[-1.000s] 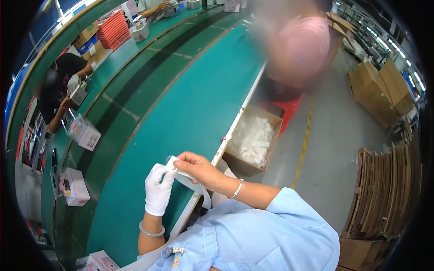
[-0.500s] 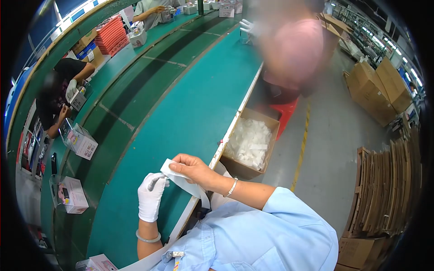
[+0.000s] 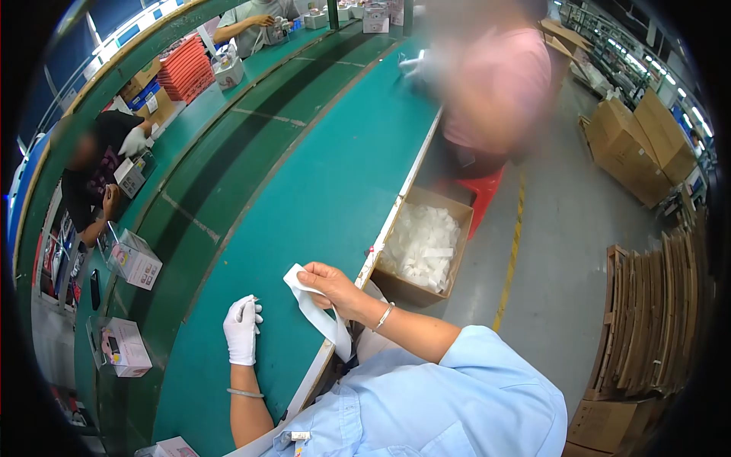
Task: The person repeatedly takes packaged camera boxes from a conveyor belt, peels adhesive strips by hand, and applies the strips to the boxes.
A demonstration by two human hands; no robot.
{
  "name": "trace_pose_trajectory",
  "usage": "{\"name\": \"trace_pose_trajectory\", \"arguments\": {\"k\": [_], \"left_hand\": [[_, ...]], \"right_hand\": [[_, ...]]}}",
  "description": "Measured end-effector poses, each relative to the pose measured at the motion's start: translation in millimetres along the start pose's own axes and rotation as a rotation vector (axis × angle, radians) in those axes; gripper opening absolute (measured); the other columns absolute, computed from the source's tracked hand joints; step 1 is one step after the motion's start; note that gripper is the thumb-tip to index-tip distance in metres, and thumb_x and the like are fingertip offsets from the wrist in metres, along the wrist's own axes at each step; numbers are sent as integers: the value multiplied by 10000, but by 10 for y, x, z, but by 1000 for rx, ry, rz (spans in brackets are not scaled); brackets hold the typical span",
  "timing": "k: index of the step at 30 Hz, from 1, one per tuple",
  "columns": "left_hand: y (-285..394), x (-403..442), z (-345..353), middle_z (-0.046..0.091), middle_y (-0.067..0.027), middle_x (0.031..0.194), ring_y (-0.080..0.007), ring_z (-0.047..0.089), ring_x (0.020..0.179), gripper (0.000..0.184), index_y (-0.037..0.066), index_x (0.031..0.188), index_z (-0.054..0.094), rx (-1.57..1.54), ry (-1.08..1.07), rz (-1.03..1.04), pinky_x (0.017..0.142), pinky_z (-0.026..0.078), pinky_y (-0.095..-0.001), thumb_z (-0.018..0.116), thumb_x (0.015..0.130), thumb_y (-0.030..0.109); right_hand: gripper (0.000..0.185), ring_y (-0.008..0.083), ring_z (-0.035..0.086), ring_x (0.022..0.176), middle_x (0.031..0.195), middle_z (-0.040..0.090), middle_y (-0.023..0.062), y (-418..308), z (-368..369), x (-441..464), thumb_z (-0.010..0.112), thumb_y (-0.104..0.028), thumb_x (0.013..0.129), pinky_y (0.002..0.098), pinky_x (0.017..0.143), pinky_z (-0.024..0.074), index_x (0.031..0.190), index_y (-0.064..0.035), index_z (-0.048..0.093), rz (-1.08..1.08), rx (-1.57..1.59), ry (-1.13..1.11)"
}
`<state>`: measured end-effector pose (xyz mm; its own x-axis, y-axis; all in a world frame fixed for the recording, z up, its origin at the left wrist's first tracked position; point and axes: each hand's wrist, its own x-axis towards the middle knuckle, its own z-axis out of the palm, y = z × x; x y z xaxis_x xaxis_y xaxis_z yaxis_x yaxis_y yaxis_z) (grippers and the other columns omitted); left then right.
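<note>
My right hand (image 3: 332, 289), bare with a bangle at the wrist, pinches a long white strip (image 3: 318, 314) near its upper end. The strip looks like paper or thin cloth and hangs down over the edge of the green table. To its left, over the green surface, is my left hand (image 3: 242, 329) in a white glove. Its fingers are curled together at the tips; whatever is between them is too small to make out. A gap separates the left hand from the strip.
A cardboard box (image 3: 449, 263) full of white scraps stands beside the table edge (image 3: 396, 206). Packaged boxes (image 3: 137, 259) line the far side of the conveyor (image 3: 194, 217). A co-worker in pink (image 3: 495, 91) sits ahead; others work across. Flattened cardboard (image 3: 647, 320) is stacked at right.
My left hand has moved left, away from the white strip. My right hand has shifted slightly right with the strip, which now hangs more open.
</note>
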<state>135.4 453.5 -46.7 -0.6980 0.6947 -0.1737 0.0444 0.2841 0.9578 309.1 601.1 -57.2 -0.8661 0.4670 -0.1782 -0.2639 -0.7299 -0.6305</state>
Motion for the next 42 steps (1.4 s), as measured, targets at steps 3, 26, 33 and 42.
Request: {"name": "trace_pose_trajectory", "arguments": {"k": [3, 26, 33, 42], "left_hand": [[35, 26, 78, 603, -26, 777, -31, 493, 549, 189, 11, 1025, 592, 71, -9, 31, 406, 346, -148, 511, 899, 127], [634, 856, 517, 561, -77, 1097, -123, 559, 869, 438, 25, 1264, 442, 100, -224, 251, 725, 468, -231, 569, 846, 66], [1557, 2252, 1480, 290, -167, 1400, -254, 346, 1259, 774, 82, 1425, 135, -22, -448, 540, 1000, 362, -349, 605, 811, 50], [1850, 3211, 2508, 254, -192, 1415, -264, 295, 1296, 964, 101, 1435, 104, -12, -742, 545, 986, 337, -387, 729, 713, 233]], "right_hand": [[209, 9, 325, 423, 607, 444, -66, -52, -58, -35, 580, -286, 888, 188, 378, 225, 904, -87, 517, 7, 18, -26], [171, 16, 330, 418, 633, 479, -50, -261, -282, -16, 584, -247, 887, 183, 372, 240, 885, -89, 520, -15, 121, -125], [147, 10, 317, 445, 688, 476, -50, -337, -256, -270, 540, -242, 912, 178, 391, 242, 902, -95, 527, -27, 218, -108], [139, 8, 308, 448, 684, 478, -38, -758, -596, -463, 527, -220, 919, 176, 400, 239, 904, -82, 520, -151, 161, 47]]}}
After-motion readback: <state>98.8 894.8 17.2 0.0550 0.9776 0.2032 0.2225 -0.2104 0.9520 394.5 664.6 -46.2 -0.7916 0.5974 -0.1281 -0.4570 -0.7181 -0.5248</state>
